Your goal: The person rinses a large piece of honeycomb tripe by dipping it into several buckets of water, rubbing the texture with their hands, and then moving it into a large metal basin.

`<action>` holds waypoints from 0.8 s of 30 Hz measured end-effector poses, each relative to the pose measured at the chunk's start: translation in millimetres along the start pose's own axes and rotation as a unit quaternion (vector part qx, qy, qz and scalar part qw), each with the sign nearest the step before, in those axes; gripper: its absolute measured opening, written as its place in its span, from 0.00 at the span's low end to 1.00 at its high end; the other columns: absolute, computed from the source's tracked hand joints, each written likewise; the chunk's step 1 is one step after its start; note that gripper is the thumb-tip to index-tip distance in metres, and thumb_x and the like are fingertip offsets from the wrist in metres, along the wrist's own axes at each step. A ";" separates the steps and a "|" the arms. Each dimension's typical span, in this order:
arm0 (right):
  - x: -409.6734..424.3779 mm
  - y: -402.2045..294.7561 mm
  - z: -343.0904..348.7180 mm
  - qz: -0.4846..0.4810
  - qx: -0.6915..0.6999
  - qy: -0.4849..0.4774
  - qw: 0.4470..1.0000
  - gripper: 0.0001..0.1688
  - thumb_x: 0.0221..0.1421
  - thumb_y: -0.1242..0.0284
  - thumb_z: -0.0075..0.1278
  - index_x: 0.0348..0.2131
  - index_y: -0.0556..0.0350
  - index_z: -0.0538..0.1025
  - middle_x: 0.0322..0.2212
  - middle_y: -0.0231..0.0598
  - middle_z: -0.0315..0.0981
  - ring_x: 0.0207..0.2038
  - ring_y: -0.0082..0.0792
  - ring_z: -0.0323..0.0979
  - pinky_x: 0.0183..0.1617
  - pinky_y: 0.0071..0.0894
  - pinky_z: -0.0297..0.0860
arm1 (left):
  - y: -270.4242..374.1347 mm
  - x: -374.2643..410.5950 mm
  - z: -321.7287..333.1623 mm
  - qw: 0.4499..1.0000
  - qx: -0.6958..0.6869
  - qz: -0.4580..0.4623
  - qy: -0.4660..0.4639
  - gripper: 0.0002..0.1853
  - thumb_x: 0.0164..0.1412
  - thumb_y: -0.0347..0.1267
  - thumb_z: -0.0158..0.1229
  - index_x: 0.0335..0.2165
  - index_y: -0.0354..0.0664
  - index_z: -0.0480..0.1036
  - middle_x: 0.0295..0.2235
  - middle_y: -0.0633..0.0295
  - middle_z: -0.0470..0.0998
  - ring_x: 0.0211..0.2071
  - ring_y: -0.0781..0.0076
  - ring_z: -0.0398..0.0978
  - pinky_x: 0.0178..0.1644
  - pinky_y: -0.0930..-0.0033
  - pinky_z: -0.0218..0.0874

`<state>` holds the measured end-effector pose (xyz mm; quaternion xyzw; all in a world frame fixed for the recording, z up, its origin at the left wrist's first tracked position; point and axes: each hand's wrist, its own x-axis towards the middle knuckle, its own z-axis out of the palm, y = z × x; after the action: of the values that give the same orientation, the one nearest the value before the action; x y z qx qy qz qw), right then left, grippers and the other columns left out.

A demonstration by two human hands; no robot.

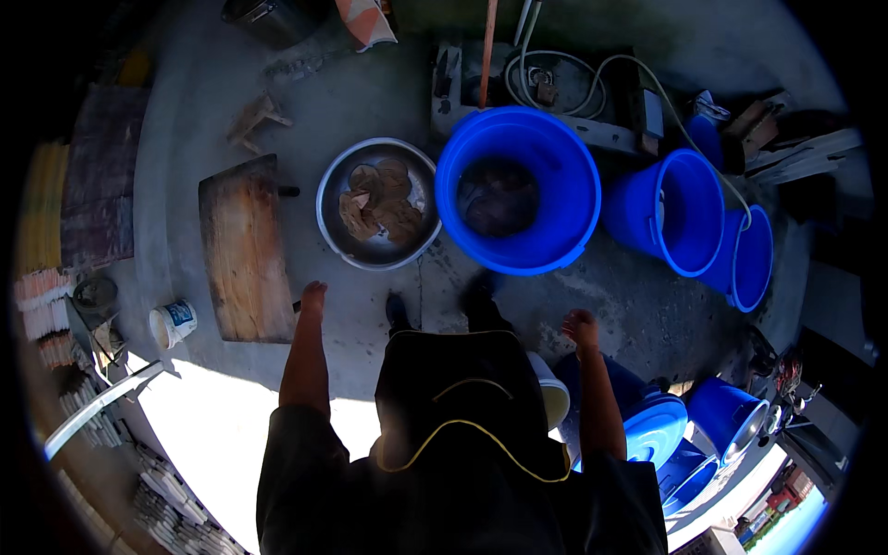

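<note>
My left hand [314,298] holds nothing and hangs beside the right edge of a worn wooden board [246,257]. On the other side of my body, my right hand [580,329] is empty, its fingers loosely bent, above the concrete floor. In front of me a steel basin [336,239] holds several brown, soft-looking pieces [392,187], whose material I cannot make out. Close against it on the right stands a large blue plastic tub [565,180]. Dark contents [499,198] lie at its bottom, too dim to identify.
More blue tubs [628,201] stand to the right, and a hose [655,80] runs over to them. A small wooden stool [257,121] and a white bucket [166,326] are at left. Near my right arm are a pale bucket [551,392] and a blue lid [655,430].
</note>
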<state>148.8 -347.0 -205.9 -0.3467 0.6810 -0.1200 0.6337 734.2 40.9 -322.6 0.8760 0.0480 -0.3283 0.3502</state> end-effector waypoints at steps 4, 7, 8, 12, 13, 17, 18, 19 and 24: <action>65.2 -28.4 14.0 -0.033 0.059 -0.119 0.991 0.11 0.55 0.81 0.48 0.40 0.56 0.72 0.29 0.42 0.74 0.24 0.30 0.71 0.24 0.27 0.65 | 0.1 -17.5 1.8 0.997 -0.002 0.063 0.043 0.13 0.54 0.33 0.54 0.29 0.32 0.74 0.34 0.54 0.77 0.41 0.60 0.74 0.46 0.64 0.64; 113.3 -35.9 27.1 -0.121 0.127 -0.204 0.963 0.12 0.53 0.82 0.49 0.40 0.59 0.71 0.28 0.44 0.73 0.22 0.29 0.69 0.22 0.27 0.64 | 39.0 -41.5 50.0 0.992 -0.090 -0.084 -0.042 0.12 0.54 0.31 0.54 0.32 0.31 0.75 0.32 0.57 0.77 0.36 0.66 0.75 0.42 0.71 0.66; 131.1 -34.6 41.8 -0.148 0.158 -0.247 0.945 0.13 0.52 0.84 0.48 0.40 0.61 0.70 0.27 0.45 0.73 0.21 0.30 0.68 0.21 0.27 0.63 | 43.0 -44.2 60.4 0.991 -0.114 -0.058 -0.040 0.08 0.53 0.26 0.53 0.33 0.33 0.74 0.31 0.61 0.78 0.38 0.70 0.76 0.44 0.73 0.66; 170.6 -46.7 112.8 -0.009 0.078 -0.149 0.986 0.10 0.48 0.82 0.50 0.35 0.60 0.73 0.24 0.42 0.72 0.20 0.31 0.68 0.22 0.29 0.64 | 69.1 -8.2 133.5 0.990 0.048 0.131 0.013 0.15 0.57 0.27 0.50 0.43 0.35 0.74 0.38 0.57 0.78 0.41 0.67 0.76 0.48 0.71 0.65; 201.9 -27.7 117.3 -0.021 0.004 -0.159 0.987 0.07 0.48 0.80 0.50 0.32 0.59 0.74 0.25 0.42 0.73 0.22 0.32 0.70 0.24 0.31 0.66 | 84.1 4.5 158.2 0.987 0.067 0.146 0.005 0.16 0.59 0.28 0.49 0.46 0.35 0.73 0.42 0.56 0.77 0.44 0.67 0.74 0.50 0.70 0.63; 343.3 68.8 131.0 -0.263 -0.543 -0.104 0.790 0.06 0.49 0.73 0.49 0.26 0.53 0.78 0.27 0.41 0.76 0.28 0.40 0.75 0.26 0.39 0.70 | 201.6 28.5 270.8 0.971 0.043 0.230 -0.046 0.23 0.63 0.38 0.51 0.51 0.34 0.68 0.48 0.49 0.73 0.49 0.59 0.71 0.54 0.67 0.60; 363.6 85.2 137.0 -0.348 -0.696 -0.071 0.624 0.07 0.50 0.72 0.48 0.25 0.51 0.78 0.28 0.41 0.77 0.29 0.42 0.76 0.26 0.42 0.70 | 222.8 37.5 292.6 0.971 0.057 0.227 -0.048 0.26 0.64 0.41 0.51 0.52 0.33 0.66 0.50 0.47 0.71 0.51 0.57 0.70 0.55 0.65 0.59; 384.9 92.9 144.9 -0.325 -0.715 -0.083 0.614 0.08 0.49 0.71 0.48 0.24 0.51 0.78 0.28 0.41 0.78 0.29 0.42 0.76 0.28 0.43 0.70 | 242.0 46.8 313.2 0.964 0.081 0.249 -0.037 0.27 0.64 0.43 0.50 0.53 0.34 0.65 0.51 0.46 0.69 0.51 0.53 0.69 0.55 0.62 0.59; 452.7 121.1 186.3 -0.144 -0.578 -0.079 0.799 0.10 0.46 0.68 0.48 0.23 0.51 0.79 0.31 0.45 0.78 0.34 0.45 0.76 0.37 0.45 0.72 | 308.3 70.2 372.3 0.914 0.197 0.354 -0.012 0.29 0.64 0.43 0.50 0.56 0.34 0.60 0.51 0.42 0.66 0.51 0.46 0.67 0.54 0.54 0.59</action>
<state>306.1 -489.6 -663.3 -0.7507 0.5138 0.2340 0.3430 684.2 -440.7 -386.6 0.8826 -0.3354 -0.1960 0.2648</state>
